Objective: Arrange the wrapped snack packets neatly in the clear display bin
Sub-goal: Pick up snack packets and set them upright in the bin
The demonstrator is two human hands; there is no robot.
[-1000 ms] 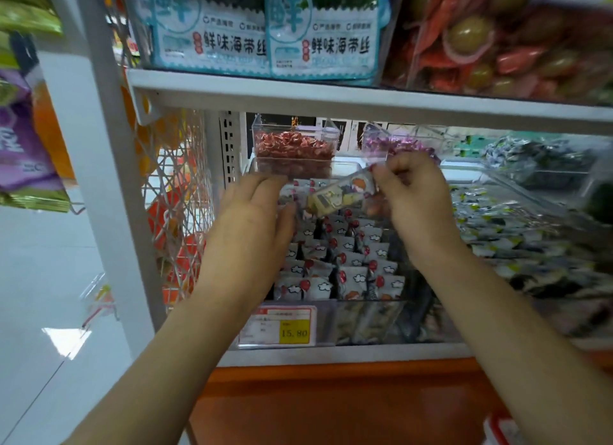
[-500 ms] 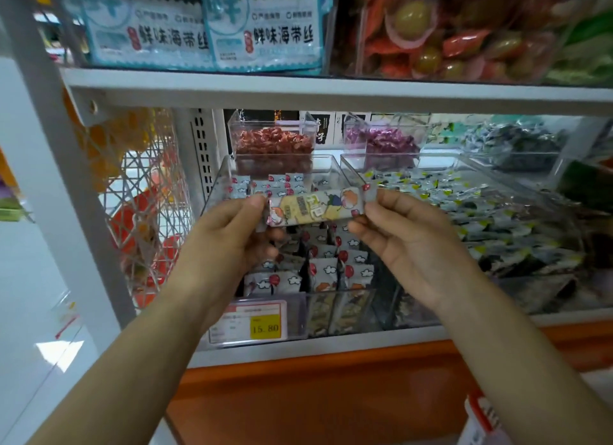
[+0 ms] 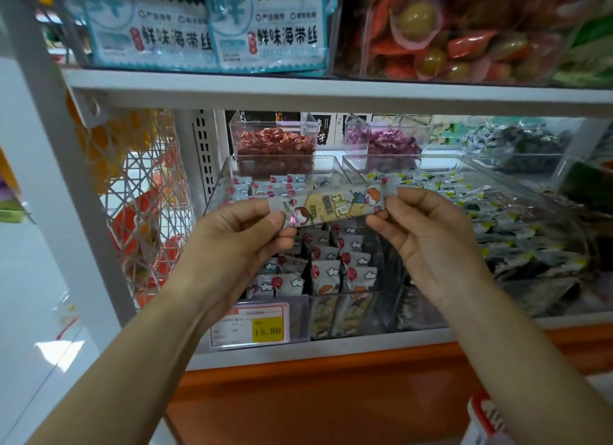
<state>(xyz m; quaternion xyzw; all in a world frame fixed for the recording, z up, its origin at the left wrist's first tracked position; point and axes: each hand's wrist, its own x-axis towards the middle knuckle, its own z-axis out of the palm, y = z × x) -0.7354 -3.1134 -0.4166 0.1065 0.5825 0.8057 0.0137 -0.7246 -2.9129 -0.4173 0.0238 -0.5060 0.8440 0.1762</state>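
A long wrapped snack packet [image 3: 335,205] with cartoon print is stretched almost level between my hands, above the clear display bin [image 3: 335,165]. My left hand [image 3: 242,235] pinches its left end and my right hand [image 3: 428,232] pinches its right end. Below it, several matching packets [image 3: 328,268] stand upright in rows in the bin. More of them lie loose at the bin's back [image 3: 265,185]. The hands hide part of the middle rows.
A price tag reading 15.80 [image 3: 252,323] sits on the bin's front. A second clear bin [image 3: 517,225] of dark packets stands to the right. Small tubs of red [image 3: 273,142] and purple candies [image 3: 391,142] stand behind. The upper shelf [image 3: 331,89] hangs close overhead. A wire basket [image 3: 142,192] hangs at the left.
Both hands have drawn back from deep in the bin toward me. The packet went from tilted in the right hand to stretched level, held at both ends.
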